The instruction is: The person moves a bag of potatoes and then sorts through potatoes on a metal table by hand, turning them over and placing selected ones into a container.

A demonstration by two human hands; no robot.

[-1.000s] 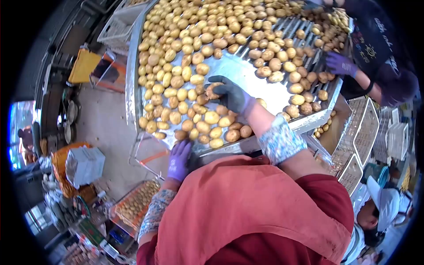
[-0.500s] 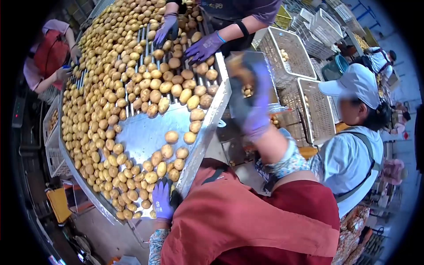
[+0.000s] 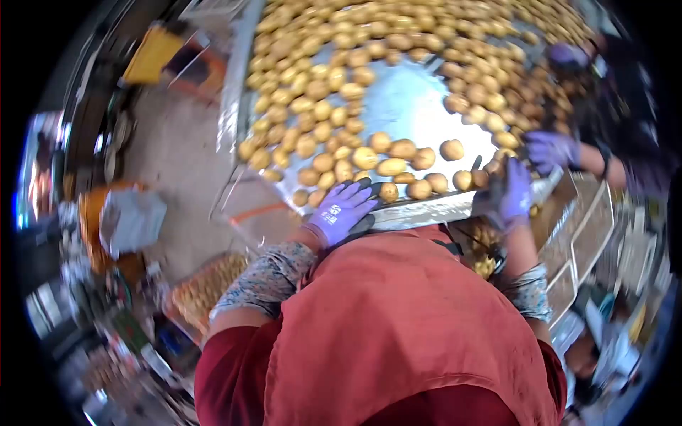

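Potatoes lie spread over a metal sorting table, several of them close to its front rim. My left hand, in a purple glove with dark palm side, rests at the rim with fingers stretched out, next to a potato. Over the rim's right end is my right hand, gloved alike and a little blurred. Its fingers point up toward the potatoes, apart from the dark thumb side, and I see nothing held in it.
A co-worker's gloved hand reaches in just beyond my right hand; another gloved hand is farther back. Crates stand at the right. On the left are a sack of potatoes, a pale bag and a yellow container.
The view has turned toward the left. My right hand has come from over the crates at the right, where it was blurred with something brown, to the table's rim. My left hand stays by the rim.
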